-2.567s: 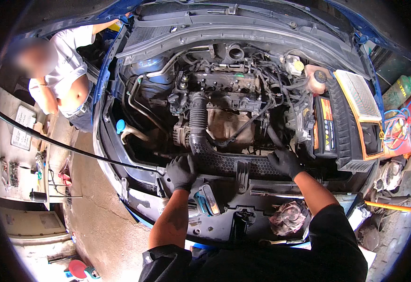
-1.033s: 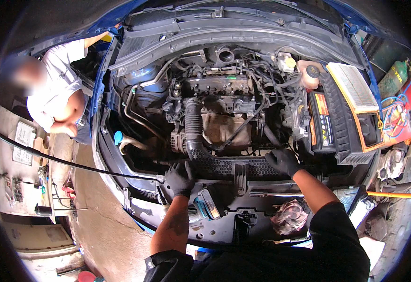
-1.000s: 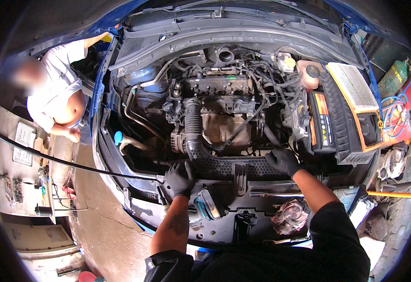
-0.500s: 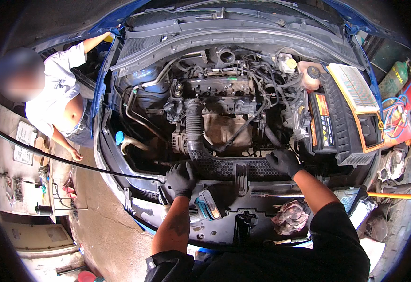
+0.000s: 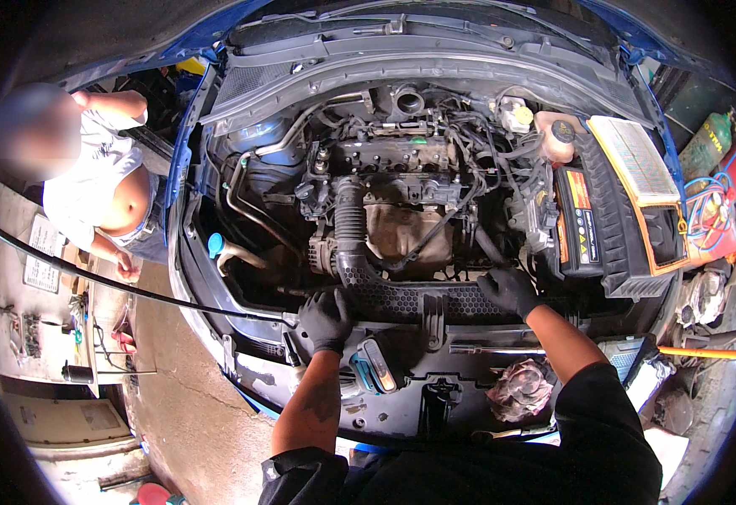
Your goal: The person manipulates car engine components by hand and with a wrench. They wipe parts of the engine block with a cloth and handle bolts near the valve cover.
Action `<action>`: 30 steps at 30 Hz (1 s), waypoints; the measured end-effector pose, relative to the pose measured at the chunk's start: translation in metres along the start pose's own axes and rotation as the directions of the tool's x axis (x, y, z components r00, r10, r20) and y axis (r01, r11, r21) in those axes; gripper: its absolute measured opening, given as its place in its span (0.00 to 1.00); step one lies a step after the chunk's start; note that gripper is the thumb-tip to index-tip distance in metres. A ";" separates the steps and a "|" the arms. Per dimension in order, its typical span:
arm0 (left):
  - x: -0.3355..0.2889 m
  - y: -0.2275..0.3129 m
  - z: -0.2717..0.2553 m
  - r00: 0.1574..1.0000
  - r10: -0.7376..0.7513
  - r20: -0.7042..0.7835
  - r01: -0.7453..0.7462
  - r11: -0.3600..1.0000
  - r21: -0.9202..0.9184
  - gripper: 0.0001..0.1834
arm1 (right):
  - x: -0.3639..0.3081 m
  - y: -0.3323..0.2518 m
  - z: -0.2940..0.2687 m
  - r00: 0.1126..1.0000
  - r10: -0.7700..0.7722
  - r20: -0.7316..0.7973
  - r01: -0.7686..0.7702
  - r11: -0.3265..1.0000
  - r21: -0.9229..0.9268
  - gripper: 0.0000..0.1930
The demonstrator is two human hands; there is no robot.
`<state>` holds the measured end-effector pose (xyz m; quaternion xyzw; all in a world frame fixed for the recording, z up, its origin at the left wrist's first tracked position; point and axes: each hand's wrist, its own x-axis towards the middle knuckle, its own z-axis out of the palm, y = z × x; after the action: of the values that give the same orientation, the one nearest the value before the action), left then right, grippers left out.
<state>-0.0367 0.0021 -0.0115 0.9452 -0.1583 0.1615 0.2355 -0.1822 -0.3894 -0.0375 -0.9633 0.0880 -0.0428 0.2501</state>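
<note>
A black air intake duct (image 5: 385,296) with a honeycomb-textured front and a ribbed hose (image 5: 349,220) lies across the front of the engine (image 5: 393,160). My left hand (image 5: 326,321), in a black glove, has its fingers curled over the duct's left end by the front panel (image 5: 418,362). At the duct's right end, my gloved right hand (image 5: 511,293) grips with fingers bent over the edge; the fingertips are partly hidden. Just below my left hand, a cordless tool with a teal-and-black battery (image 5: 374,368) lies on the panel.
Right of the engine sit a car battery (image 5: 576,220), an air filter (image 5: 633,158) and a coolant tank (image 5: 555,135). A metal bar (image 5: 498,348) and a crumpled rag (image 5: 520,389) lie on the panel. A person in a white shirt (image 5: 111,139) stands at the left, beside a cluttered bench (image 5: 44,324).
The person at the left has drawn an arm back from the car and raised that hand toward their head. Both my hands stay where they were on the duct.
</note>
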 end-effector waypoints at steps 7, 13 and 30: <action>0.000 -0.001 0.002 1.000 0.000 0.005 0.000 1.000 0.008 0.14 | -0.001 0.006 0.005 0.999 -0.026 -0.025 0.027 1.000 0.001 0.21; 0.000 0.000 -0.001 1.000 -0.013 0.013 0.014 1.000 -0.011 0.14 | 0.000 -0.004 -0.003 0.999 -0.034 -0.032 0.035 0.999 0.007 0.20; 0.002 0.005 -0.002 1.000 0.010 -0.001 -0.010 1.000 -0.003 0.14 | 0.003 0.005 0.001 0.998 -0.054 -0.039 0.055 0.998 0.028 0.20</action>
<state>-0.0376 -0.0015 -0.0072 0.9440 -0.1632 0.1627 0.2361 -0.1799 -0.3934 -0.0410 -0.9606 0.0658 -0.0695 0.2611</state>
